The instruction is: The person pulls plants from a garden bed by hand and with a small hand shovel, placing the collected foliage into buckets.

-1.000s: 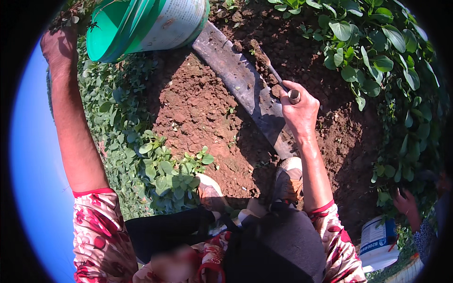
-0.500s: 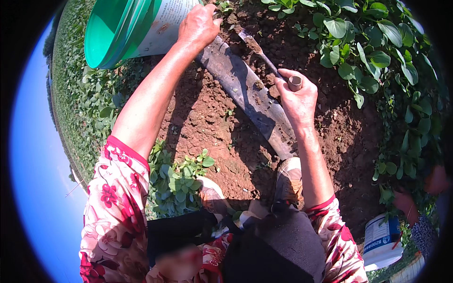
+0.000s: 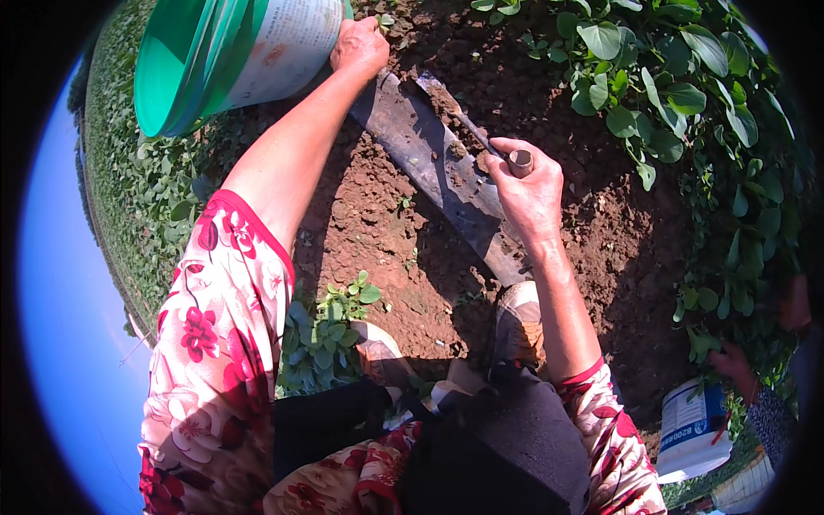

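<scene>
While the right hand grips a trowel, the left hand, hold unclear, is beside a printed bucket.

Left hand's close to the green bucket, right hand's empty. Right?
Not quite: the right hand isn't empty. The head view shows it gripping a slim hand tool. The left hand is close to the green bucket, as you say.
</scene>
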Demonstrator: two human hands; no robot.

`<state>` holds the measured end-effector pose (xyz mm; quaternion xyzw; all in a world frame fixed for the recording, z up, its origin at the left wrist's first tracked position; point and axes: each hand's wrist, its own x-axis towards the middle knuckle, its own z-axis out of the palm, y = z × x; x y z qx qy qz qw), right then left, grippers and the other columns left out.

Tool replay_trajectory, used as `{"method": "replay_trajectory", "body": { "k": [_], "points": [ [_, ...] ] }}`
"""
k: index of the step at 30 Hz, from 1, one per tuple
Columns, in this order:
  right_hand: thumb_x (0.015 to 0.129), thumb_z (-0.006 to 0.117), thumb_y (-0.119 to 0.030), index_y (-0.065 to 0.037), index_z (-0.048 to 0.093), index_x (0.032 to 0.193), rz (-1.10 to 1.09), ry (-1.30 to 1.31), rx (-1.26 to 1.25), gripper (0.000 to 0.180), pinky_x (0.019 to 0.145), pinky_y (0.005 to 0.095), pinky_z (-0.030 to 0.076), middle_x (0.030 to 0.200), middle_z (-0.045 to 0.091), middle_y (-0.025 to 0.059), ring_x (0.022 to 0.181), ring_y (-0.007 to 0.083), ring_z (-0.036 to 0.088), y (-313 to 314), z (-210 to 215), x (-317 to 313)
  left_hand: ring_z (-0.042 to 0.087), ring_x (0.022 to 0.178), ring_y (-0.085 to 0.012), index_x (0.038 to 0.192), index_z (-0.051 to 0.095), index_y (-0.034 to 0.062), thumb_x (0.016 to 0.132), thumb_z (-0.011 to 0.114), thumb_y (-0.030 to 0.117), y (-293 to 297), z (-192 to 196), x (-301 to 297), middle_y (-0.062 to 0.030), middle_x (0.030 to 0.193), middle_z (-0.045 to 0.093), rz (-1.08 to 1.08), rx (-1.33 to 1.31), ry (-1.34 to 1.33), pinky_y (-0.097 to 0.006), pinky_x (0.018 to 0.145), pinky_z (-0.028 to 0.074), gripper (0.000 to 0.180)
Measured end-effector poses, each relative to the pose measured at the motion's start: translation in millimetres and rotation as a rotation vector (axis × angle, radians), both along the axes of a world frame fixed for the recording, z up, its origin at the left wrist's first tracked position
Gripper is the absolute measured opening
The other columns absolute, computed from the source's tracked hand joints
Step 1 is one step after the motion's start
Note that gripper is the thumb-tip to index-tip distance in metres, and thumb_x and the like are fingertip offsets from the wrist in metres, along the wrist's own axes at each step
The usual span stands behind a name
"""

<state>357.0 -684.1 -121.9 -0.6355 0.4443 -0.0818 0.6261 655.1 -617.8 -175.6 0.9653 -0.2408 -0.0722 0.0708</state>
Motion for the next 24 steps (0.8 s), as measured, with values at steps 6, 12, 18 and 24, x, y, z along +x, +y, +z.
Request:
{"method": "replay_trajectory", "body": {
  "k": [6,12,18,24],
  "points": [
    [0.077,0.073,-0.012,-0.005,0.071,0.095,-0.007,0.038,0.018,0.020,0.059,0.0248,0.048,0.068,0.067,0.0047,0.062,0.0062,0.059,-4.7,-2.7,-8.0,0.063,0.057,-0.0100,0.108,0.062,0.0037,0.096,0.054,0.019,17.6,-0.1,-4.6,-0.0053,0.081,0.066,0.270,-0.443,0.454,-0.024,0.048,0.048,0.021],
    [0.078,0.071,-0.014,-0.008,0.070,0.097,0.052,0.005,-0.114,0.020,0.062,0.0297,0.052,0.072,0.069,0.0091,0.066,0.0159,0.067,0.9,2.4,0.8,0.066,0.058,-0.0157,0.103,0.059,-0.0002,0.097,0.050,0.017,23.7,8.7,-1.4,-0.0100,0.086,0.068,0.438,-0.701,0.566,-0.025,0.046,0.048,0.020],
    [0.068,0.068,-0.007,-0.005,0.063,0.081,0.299,-0.032,-0.619,0.014,0.061,0.0405,0.054,0.069,0.066,0.0146,0.068,0.0322,0.067,-6.0,26.7,50.3,0.066,0.060,-0.0144,0.111,0.058,-0.0002,0.096,0.053,0.020,22.8,8.6,-3.1,-0.0092,0.088,0.068,0.451,-0.577,0.436,-0.022,0.045,0.049,0.026],
    [0.074,0.062,-0.008,-0.001,0.066,0.083,0.534,0.090,-0.752,0.012,0.066,0.0418,0.056,0.074,0.068,0.0185,0.074,0.0317,0.069,-5.5,20.9,125.5,0.067,0.059,-0.0140,0.099,0.063,-0.0018,0.094,0.055,0.018,8.3,2.7,-12.1,-0.0090,0.083,0.068,0.432,-0.598,0.398,-0.024,0.048,0.050,0.022]
  ]
}}
